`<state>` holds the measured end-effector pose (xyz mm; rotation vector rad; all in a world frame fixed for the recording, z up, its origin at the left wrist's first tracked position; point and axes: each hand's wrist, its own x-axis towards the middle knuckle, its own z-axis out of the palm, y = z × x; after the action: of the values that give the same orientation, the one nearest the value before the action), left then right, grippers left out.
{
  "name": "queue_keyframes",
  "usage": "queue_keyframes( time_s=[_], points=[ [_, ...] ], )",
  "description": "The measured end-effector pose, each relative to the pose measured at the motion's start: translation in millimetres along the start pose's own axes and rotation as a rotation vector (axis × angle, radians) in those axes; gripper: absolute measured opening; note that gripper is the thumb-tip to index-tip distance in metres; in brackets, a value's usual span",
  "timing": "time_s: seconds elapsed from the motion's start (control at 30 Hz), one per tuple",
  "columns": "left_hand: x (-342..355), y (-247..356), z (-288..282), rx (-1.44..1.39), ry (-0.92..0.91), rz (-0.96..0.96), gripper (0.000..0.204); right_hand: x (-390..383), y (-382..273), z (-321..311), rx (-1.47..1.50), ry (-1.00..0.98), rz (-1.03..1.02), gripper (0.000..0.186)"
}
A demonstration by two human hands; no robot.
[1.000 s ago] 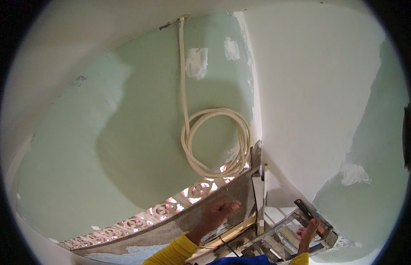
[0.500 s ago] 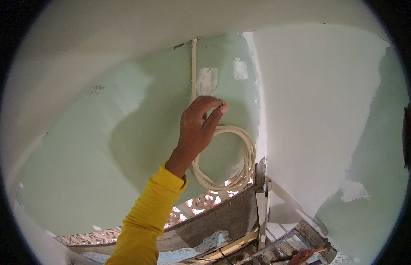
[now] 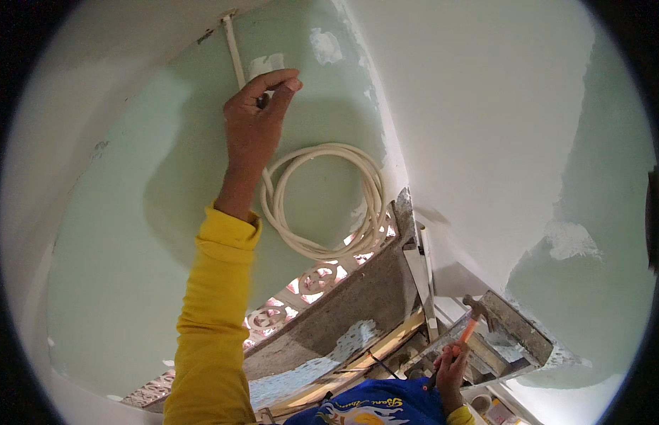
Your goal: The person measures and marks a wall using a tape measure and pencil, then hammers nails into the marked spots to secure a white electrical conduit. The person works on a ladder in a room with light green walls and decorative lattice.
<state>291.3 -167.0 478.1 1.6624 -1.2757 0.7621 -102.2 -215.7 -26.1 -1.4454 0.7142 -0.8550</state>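
Note:
My left hand (image 3: 255, 117) is raised toward the green wall (image 3: 117, 234), thumb and forefinger pressed together. Anything in that pinch is too small to make out. Behind the hand a cream cable (image 3: 232, 49) runs down from the ceiling edge, its middle hidden by my fingers and wrist. Its lower length hangs in a round coil (image 3: 377, 191) beside my forearm. Low on the right, my right hand (image 3: 451, 365) is closed around the orange handle of a claw hammer (image 3: 473, 322), whose metal head points up, well apart from the cable.
White filler patches (image 3: 325, 45) mark the wall near the corner. Below the coil lie a patterned openwork block strip (image 3: 319, 278) and a grey ledge (image 3: 344, 304). Wooden ladder-like steps (image 3: 517, 329) stand behind the hammer. A white wall (image 3: 471, 142) rises on the right.
The view has shifted, so the wall and coil sit higher and further left. My right hand and the hammer have come up into view. My left hand keeps its pinch near the cable.

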Motion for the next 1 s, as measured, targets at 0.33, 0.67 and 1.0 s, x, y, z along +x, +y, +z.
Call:
queue_keyframes(
  time_s=[0.33, 0.67, 1.0],
  points=[
    [37, 3, -17, 0.07, 0.05, 0.124, 0.024, 10, 9, 27, -0.018, -0.152, 0.113, 0.016],
    [94, -15, 2, 0.471, 0.235, 0.507, 0.018, 16, -14, 39, -0.075, -0.238, 0.184, 0.031],
    [85, -23, 40, 0.671, 0.353, 0.355, 0.017, 28, -20, 46, 0.092, -0.375, 0.078, 0.024]
  ],
)
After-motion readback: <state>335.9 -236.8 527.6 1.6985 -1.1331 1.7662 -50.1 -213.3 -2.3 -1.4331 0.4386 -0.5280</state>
